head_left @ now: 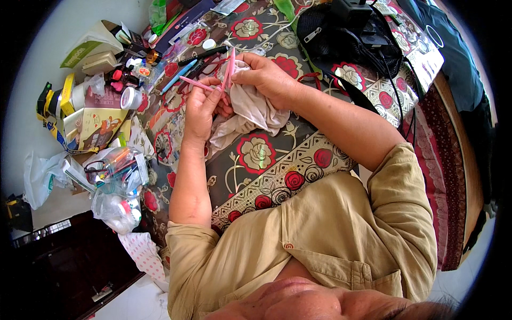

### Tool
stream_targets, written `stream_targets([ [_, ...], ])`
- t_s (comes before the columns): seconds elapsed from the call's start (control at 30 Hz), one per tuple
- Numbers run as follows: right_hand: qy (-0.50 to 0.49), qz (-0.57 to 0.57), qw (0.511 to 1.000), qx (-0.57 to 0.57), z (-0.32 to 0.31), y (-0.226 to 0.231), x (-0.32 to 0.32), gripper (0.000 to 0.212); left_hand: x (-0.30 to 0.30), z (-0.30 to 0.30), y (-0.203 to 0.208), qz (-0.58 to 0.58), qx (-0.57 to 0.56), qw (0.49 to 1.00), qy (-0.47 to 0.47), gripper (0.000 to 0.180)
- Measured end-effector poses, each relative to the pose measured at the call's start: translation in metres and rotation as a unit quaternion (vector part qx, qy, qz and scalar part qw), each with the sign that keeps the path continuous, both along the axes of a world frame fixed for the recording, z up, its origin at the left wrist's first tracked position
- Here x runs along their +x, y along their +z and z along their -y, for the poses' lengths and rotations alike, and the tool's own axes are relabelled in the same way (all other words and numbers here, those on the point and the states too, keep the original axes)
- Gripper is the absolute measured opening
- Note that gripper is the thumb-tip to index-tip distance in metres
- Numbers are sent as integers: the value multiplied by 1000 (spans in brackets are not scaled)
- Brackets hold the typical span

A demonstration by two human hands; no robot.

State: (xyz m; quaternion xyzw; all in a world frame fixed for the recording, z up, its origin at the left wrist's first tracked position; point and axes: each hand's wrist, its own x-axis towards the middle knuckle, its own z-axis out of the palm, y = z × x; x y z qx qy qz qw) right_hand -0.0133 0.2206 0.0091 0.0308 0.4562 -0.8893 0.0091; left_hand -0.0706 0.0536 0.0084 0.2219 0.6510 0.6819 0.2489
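Observation:
A pair of what look like pink glasses (231, 66) is between my hands over the table; two slim pink arms stick out, and the lenses are hidden by fingers and cloth. The fingers of my left hand (201, 109) are closed on it near where the arms meet. My right hand (266, 77) pinches the upright pink arm and a crumpled pale cloth (256, 109) together. From my right hand the cloth hangs down onto the table, beside my left wrist. Just beyond the hands lie a blue pen (179, 77) and a black pen-like thing (210, 55).
A flowered cover (256, 152) spreads over the table. To the left crowd small bottles, a white-lidded jar (131, 98), a carton (104, 122) and a clear bag of odds and ends (120, 165). At the far right sits a black mesh bag (320, 37) with straps and cables.

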Motion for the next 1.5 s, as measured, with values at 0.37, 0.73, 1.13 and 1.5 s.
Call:
stream_targets([
  [0.37, -37, 30, 992, 112, -5, -5, -6, 25, 0, 0, -9, -244, -77, 966, 24, 11],
  [0.73, -50, 27, 998, -23, -7, -8, -11, 24, 4, -1, -6, -200, -69, 977, 13, 11],
  [1.13, 14, 31, 998, 48, -1, -2, -3, 28, -4, 4, -7, -41, 0, 999, -9, 17],
  [1.5, 35, 1, 996, 79, 2, -8, -2, 34, -3, 2, -4, 25, 31, 999, 7, 21],
])
